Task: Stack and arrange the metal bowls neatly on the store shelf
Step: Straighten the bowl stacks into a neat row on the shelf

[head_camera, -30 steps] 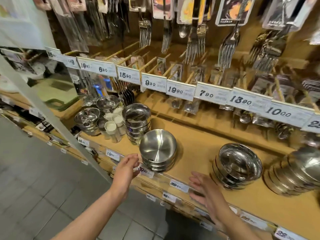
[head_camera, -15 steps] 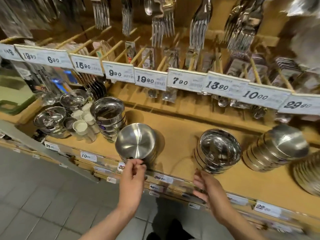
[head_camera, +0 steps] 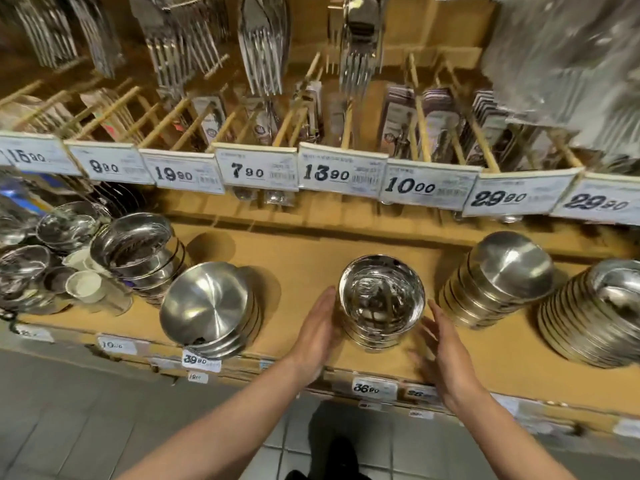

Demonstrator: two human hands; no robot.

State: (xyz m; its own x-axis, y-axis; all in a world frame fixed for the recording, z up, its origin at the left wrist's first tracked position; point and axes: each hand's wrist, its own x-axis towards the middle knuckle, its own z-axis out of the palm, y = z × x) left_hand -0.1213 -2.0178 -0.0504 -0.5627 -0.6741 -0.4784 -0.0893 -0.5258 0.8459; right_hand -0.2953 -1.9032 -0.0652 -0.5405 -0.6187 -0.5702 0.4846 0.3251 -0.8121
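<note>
Centre of the frame: a stack of polished metal bowls (head_camera: 381, 301) standing mouth-up on the wooden shelf (head_camera: 301, 271), near its front edge
Left hand (head_camera: 317, 336) flat against the stack's left side, fingers straight and together, apparently touching the wall though the contact line is hard to make out
Right hand (head_camera: 441, 355) just right of the stack, fingers extended and spread, blurred; touching or a little apart cannot be told
Neither hand curled around anything
Lower left of centre: a second stack of brushed bowls (head_camera: 207, 308) tipped toward the camera, partly overhanging a price tag (head_camera: 201, 360) reading 39.90
Left edge: a cluster of smaller bowls and cups (head_camera: 52, 258), jumbled and cut off by the frame, individual pieces hard to separate
Just right of that cluster: a taller leaning stack (head_camera: 138, 252) with a shiny mouth facing up
Right of centre: a stack of upturned bowls (head_camera: 502, 278) leaning left
Far right: another leaning stack (head_camera: 595, 313), cut off by the frame edge
Across the middle: a row of white price cards (head_camera: 339, 174), barcode print too small to read
Above: packaged cutlery in slotted wooden dividers (head_camera: 415, 123) and hanging forks (head_camera: 263, 46), upper right smeared by motion blur
Bottom: grey floor tiles (head_camera: 86, 420) and a dark shape at the lower centre, not identifiable
</note>
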